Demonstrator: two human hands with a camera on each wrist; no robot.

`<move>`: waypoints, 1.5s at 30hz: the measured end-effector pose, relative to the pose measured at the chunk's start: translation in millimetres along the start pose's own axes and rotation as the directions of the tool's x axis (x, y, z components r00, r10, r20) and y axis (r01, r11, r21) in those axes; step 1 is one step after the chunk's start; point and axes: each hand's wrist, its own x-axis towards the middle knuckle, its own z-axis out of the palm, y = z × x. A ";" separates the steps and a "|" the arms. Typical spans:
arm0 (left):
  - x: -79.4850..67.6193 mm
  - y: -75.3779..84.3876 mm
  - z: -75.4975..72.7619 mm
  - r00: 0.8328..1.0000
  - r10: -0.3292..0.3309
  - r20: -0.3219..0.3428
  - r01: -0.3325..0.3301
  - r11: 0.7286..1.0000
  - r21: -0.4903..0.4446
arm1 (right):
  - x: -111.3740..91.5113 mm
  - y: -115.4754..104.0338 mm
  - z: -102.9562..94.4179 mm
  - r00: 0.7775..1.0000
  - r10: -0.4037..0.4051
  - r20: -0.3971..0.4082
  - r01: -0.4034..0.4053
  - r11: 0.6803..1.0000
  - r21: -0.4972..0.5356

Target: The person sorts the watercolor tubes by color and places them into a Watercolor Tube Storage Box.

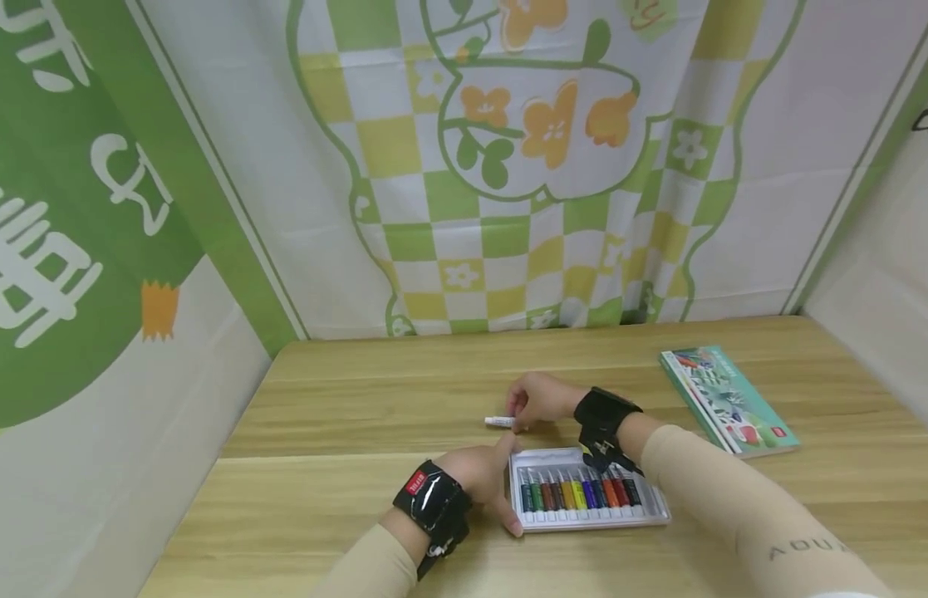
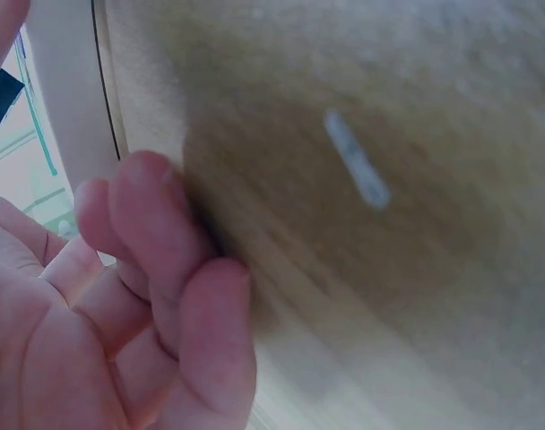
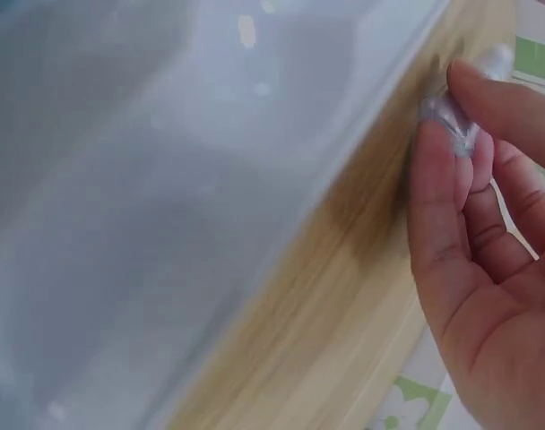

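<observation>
A small white paint tube (image 1: 498, 421) lies just beyond the paint tray (image 1: 553, 526), pointing left. My right hand (image 1: 540, 400) pinches its right end between thumb and fingertips, and its clear end shows between them in the right wrist view. My left hand (image 1: 482, 475) holds the tray's left short side, thumb at the near corner and forefinger at the far one. Several coloured paint tubes (image 1: 579, 490) lie in a row inside the tray. From the left wrist, the other fingers curl loosely beside the tray, and the white tube (image 2: 355, 161) shows on the wood.
A teal book-like box (image 1: 733, 399) with a printed cover lies at the right back of the wooden table (image 1: 344, 399). A patterned curtain (image 1: 508, 249) hangs behind the table's far edge, with cloth walls on both sides.
</observation>
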 end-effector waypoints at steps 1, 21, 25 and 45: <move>0.8 0.4 0.8 1.000 0.004 0.001 -0.004 1.000 0.003 | -1.9 1.8 -0.3 1.000 0.020 -0.003 -0.020 1.000 0.021; 5.5 0.0 9.2 1.000 0.005 0.022 -0.003 0.996 -0.090 | -87.2 31.1 -35.1 0.982 0.161 -0.100 -0.103 0.896 0.433; 3.6 -2.4 7.0 1.000 -0.004 0.019 0.005 0.997 -0.075 | -113.1 40.8 -30.3 0.977 0.174 -0.121 -0.066 0.795 0.602; 7.9 -0.3 3.4 0.999 0.021 0.032 -0.019 0.999 -0.046 | -181.3 50.0 -15.2 0.910 0.339 -0.238 -0.204 0.866 0.457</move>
